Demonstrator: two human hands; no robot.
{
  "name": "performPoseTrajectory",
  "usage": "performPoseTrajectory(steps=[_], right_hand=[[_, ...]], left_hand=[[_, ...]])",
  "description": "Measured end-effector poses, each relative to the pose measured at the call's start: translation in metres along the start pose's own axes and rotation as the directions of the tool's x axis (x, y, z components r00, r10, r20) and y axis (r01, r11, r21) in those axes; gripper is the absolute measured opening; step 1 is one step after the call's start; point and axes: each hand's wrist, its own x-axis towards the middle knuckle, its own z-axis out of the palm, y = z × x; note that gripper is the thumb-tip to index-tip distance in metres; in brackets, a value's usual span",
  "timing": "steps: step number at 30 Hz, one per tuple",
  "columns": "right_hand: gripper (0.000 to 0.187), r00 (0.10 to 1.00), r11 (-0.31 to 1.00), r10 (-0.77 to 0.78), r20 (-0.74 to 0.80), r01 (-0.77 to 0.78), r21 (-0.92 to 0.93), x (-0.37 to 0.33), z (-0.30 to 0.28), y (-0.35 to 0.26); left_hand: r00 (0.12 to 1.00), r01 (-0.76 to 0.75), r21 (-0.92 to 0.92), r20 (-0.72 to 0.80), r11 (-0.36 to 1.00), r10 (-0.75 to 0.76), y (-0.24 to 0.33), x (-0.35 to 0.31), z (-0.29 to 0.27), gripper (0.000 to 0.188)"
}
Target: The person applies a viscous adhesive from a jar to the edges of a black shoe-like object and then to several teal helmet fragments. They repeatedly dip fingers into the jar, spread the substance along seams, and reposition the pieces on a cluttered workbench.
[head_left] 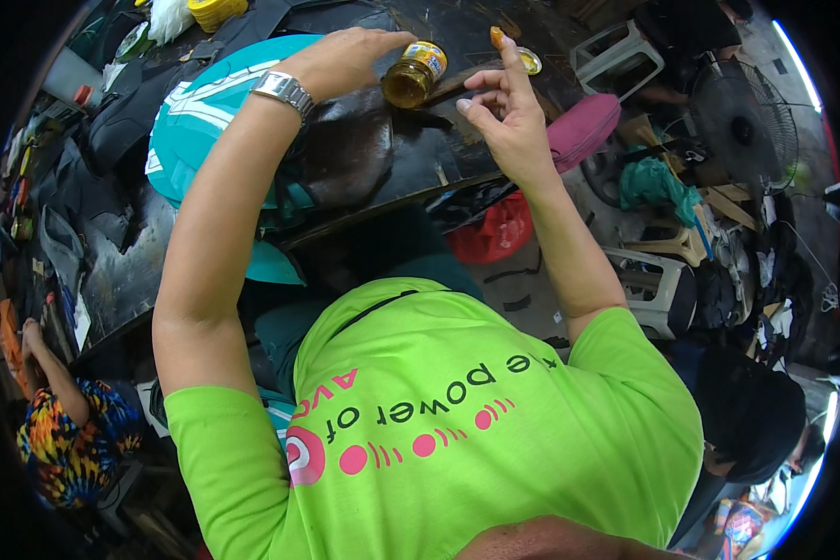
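Observation:
A glass jar [408,86] with a yellow label and dark amber contents is on the dark worktable [443,159]. Beside it on the left, my left hand [345,61] has its fingers stretched toward the jar's far side; whether they touch the glass I cannot tell. To the jar's right, my right hand [513,126] is raised, index finger extended and the others loosely bent apart. An orange-amber blob [497,37] clings to that index fingertip. Just behind the hand lies a yellow-rimmed round lid [532,62]. Teal fabric with white bands [191,121] spreads under my left forearm.
A pink padded piece [583,131] lies at the table's right edge. Beyond are a pale plastic stool [618,61] and a standing fan [742,126]. Below the table edge sits a red bag [495,231]. Another person in a multicoloured shirt [75,439] is at lower left.

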Motion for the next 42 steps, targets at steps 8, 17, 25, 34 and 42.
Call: performPoseTrajectory(steps=[8,17,25,34,42], right_hand=[[0.097,0.884,0.738,-0.454,0.111,0.443,-0.509,0.025,0.031,-0.002],[0.098,0.978,0.497,-0.115,0.175,0.209,-0.842,0.043,0.071,-0.003],[0.095,0.997,0.899,0.005,0.074,0.028,-0.437,0.067,0.023,-0.008],[0.097,0.991,0.96,-0.085,0.104,0.109,-0.256,0.062,0.016,0.017],[0.095,0.98,0.935,-0.144,0.14,0.181,-0.306,0.066,0.016,0.016]], left_hand=[[0.986,-0.019,0.03,-0.165,0.999,0.023,-0.012,-0.009,0.003,0.057],[0.906,0.357,-0.048,-0.223,0.933,-0.358,0.054,-0.079,-0.014,0.038],[0.961,0.154,-0.107,-0.215,0.982,-0.174,0.119,-0.073,0.058,0.064],[0.957,0.246,-0.142,-0.12,0.959,-0.263,0.122,-0.044,0.078,0.067],[0.964,0.203,-0.055,-0.162,0.978,-0.209,0.12,-0.045,0.084,0.066]])
